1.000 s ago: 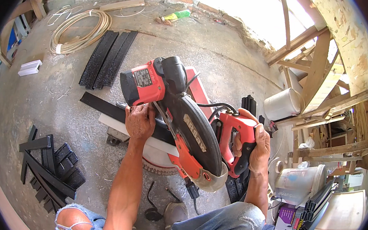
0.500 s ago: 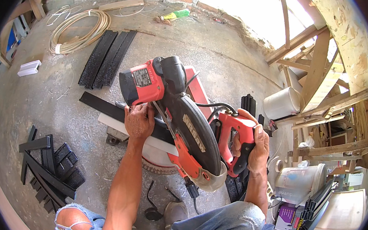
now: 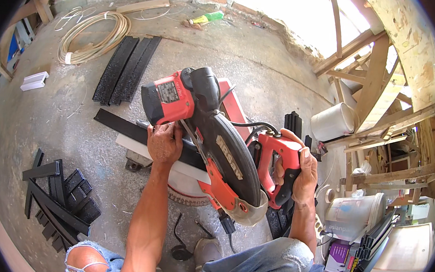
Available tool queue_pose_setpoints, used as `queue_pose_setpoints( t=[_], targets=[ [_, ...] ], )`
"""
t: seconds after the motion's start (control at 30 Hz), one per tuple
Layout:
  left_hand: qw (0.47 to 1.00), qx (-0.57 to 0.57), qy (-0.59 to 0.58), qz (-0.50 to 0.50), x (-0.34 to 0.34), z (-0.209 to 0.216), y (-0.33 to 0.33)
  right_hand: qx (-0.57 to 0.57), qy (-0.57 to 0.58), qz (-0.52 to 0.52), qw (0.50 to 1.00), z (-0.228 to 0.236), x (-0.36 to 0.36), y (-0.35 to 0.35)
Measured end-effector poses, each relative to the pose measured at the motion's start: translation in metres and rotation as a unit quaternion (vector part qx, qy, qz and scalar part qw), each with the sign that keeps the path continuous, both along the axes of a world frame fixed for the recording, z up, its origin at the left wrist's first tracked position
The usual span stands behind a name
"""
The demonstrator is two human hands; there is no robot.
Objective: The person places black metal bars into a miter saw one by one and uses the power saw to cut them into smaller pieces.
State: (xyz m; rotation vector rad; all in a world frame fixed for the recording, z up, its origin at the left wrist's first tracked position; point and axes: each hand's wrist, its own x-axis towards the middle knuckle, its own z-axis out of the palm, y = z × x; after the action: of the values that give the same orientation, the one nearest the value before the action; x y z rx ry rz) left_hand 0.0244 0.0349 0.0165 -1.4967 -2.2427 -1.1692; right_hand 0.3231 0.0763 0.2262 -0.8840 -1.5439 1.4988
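Note:
A red and black miter saw (image 3: 226, 154) stands on the floor in front of me, its round black blade guard running slantwise between my arms. My right hand (image 3: 304, 176) is wrapped round the saw's red D-shaped handle (image 3: 267, 165). On the other side, my left hand (image 3: 163, 143) grips a long black profile strip (image 3: 118, 126) lying across the saw base; the motor housing hides its fingertips. The strip sticks out to the left over a white bar (image 3: 132, 145). Where the blade meets the strip is hidden behind the guard.
Cut black pieces (image 3: 62, 195) lie heaped at lower left. Two longer black strips (image 3: 125, 70) and a coiled hose (image 3: 95, 39) rest farther off. Buckets (image 3: 333, 122), a purple box (image 3: 338, 257) and wooden framing (image 3: 384, 93) stand at right. A power cord (image 3: 231, 243) hangs near my shoes.

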Motion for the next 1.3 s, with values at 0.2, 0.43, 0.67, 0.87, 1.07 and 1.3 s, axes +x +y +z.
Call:
queue_pose_setpoints(
  t=[0.2,0.43,0.67,0.87,1.07,1.3],
  targets=[
    [1.000,0.013,0.000,-0.004,0.002,-0.001,0.001,0.004,-0.005,0.000,1.000,0.000,0.001,0.002],
    [0.999,-0.039,-0.022,-0.007,0.002,0.008,-0.003,0.001,0.001,-0.003,1.000,-0.002,0.001,0.000],
    [1.000,0.001,-0.008,-0.003,0.002,0.005,-0.001,-0.003,0.001,-0.002,1.000,-0.002,0.002,-0.001],
    [1.000,-0.017,-0.015,-0.004,0.002,0.002,-0.001,0.000,0.000,-0.001,1.000,-0.001,0.002,-0.001],
    [1.000,0.011,0.000,-0.009,0.001,0.000,0.001,0.003,-0.004,-0.002,1.000,0.002,0.000,0.003],
    [0.997,-0.066,-0.040,-0.012,0.002,0.005,-0.002,0.003,-0.008,-0.003,1.000,0.006,-0.003,0.003]
  ],
)
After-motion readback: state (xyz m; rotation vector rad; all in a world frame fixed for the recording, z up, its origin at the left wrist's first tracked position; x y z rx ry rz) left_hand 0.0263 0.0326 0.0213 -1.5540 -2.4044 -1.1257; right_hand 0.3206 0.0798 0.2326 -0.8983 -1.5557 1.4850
